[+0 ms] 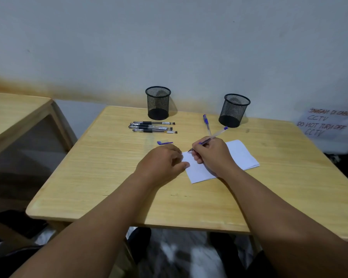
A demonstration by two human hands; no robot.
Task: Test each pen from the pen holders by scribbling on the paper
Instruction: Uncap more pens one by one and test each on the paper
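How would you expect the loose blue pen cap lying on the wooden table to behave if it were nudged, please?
The small blue translucent pen cap looks like thin plastic, so it is probably very light and would skid easily on the smooth light wooden table. Its clip probably stops it rolling far. Being so small, it likely needs a fingertip pinch to pick up.

Two mesh pen holders [158, 103] [233, 110]; four black pens [153, 127]; two blue pens [207, 121] [213, 137]; one loose cap [164, 142]; one paper [241, 155].
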